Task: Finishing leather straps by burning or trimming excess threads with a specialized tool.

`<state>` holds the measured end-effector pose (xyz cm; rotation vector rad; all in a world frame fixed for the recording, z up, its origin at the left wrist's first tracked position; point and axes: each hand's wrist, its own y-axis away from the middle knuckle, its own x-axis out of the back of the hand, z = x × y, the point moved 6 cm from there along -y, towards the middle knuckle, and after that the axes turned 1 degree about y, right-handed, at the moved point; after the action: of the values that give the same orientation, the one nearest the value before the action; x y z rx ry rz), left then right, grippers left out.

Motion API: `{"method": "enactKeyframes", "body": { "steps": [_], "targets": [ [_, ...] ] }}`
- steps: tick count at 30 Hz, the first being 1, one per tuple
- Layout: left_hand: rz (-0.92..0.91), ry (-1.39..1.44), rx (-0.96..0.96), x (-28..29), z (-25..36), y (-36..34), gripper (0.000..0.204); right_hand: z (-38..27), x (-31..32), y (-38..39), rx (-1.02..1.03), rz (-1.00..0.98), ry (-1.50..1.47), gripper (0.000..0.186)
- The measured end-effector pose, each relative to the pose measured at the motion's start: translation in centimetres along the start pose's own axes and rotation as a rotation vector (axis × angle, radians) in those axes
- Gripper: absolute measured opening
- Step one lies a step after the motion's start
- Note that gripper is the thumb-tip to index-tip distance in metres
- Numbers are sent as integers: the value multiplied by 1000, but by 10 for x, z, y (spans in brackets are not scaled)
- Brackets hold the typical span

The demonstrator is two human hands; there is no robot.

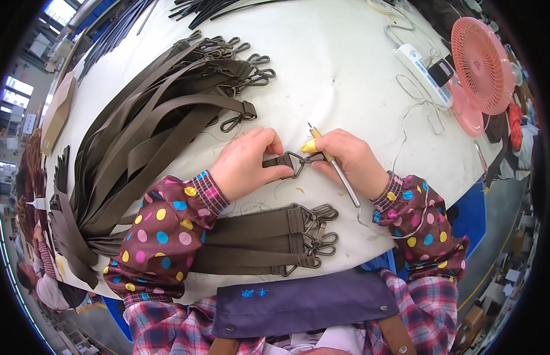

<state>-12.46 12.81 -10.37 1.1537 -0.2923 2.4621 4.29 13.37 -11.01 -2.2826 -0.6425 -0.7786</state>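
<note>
My left hand (244, 161) pinches the end of a dark brown webbing strap (274, 161) between thumb and fingers. From that end hangs a dark metal triangular ring (296, 166) with a snap hook (313, 158), whose far end lies at the fingertips of my right hand (356, 161). That hand also grips a slim pen-shaped corded tool (342, 179), its thin metal tip pointing up and away from me. Something yellow wraps one right fingertip. Just below my hands, several finished strap ends (257, 228) with hooks lie side by side on the white tabletop (346, 83).
A large pile of brown straps with hooks (162, 100) covers the left side. Black strips (118, 35) lie at the far edge. On the right stand a pink fan (482, 65) and a white power strip (423, 74); a thin cord (399, 160) loops nearby. Another person (47, 278) is at far left.
</note>
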Motion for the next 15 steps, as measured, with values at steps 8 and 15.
{"method": "enactKeyframes", "body": {
  "steps": [8, 15],
  "targets": [
    [-100, 335, 200, 11, 7, 13, 23, -27, 19, 6, -5, -16, -47, 27],
    [-418, -314, -37, 8, 37, 124, 106, -47, 3, 42, -23, -157, -155, 26]
  ]
}}
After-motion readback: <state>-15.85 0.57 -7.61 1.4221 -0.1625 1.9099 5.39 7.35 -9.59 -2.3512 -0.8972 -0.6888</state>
